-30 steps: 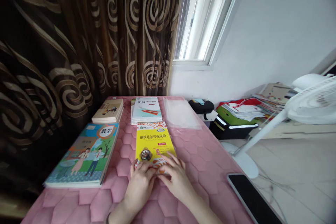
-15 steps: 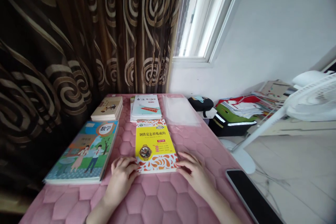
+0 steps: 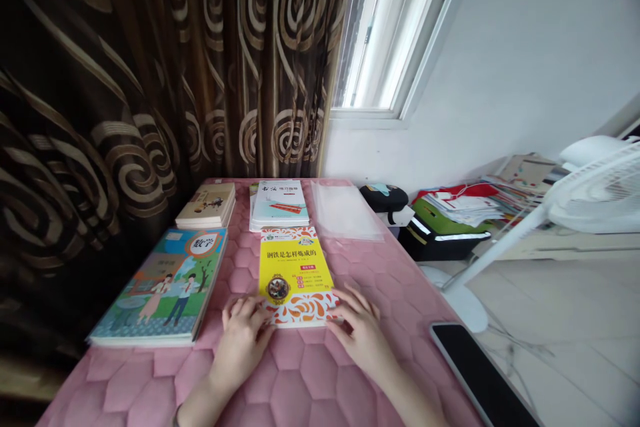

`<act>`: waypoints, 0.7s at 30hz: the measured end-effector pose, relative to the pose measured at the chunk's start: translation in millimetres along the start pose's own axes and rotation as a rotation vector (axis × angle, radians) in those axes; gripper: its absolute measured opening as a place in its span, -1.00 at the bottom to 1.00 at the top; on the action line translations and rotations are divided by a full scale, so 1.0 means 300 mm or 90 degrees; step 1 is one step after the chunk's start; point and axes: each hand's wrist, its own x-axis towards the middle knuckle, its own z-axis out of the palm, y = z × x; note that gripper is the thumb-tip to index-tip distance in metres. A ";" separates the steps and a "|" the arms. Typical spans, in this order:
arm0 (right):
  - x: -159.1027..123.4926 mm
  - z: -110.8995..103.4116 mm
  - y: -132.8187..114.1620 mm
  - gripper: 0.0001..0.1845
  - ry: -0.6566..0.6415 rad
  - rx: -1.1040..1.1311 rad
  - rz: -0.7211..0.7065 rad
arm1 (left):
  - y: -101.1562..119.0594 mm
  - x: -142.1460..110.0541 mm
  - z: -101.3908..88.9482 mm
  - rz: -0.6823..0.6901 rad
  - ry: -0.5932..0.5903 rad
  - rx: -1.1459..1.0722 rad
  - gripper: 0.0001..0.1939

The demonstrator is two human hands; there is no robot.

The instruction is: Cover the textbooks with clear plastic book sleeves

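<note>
A yellow book [image 3: 296, 273] with an orange and white patterned lower edge lies flat in the middle of the pink quilted table [image 3: 310, 380]. My left hand [image 3: 243, 340] rests flat at the book's near left corner, fingers spread and touching its edge. My right hand [image 3: 363, 333] lies flat at the near right corner, fingers apart, tips on the book's side. Neither hand holds anything.
A blue illustrated textbook [image 3: 163, 287] lies left of the yellow book. Behind are a small tan book stack [image 3: 207, 205], a white book stack [image 3: 280, 203] and clear plastic sleeves [image 3: 345, 210]. A black phone [image 3: 480, 373] lies at the table's right edge. A white fan [image 3: 595, 190], bags and papers stand on the right.
My hands moved apart from the middle of the book's lower edge to its two near corners, uncovering the patterned lower part of the cover.
</note>
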 end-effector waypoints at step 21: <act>-0.012 -0.009 0.132 -0.81 -0.031 0.151 0.026 | -0.071 0.002 -0.044 -0.108 -0.100 -0.068 -0.78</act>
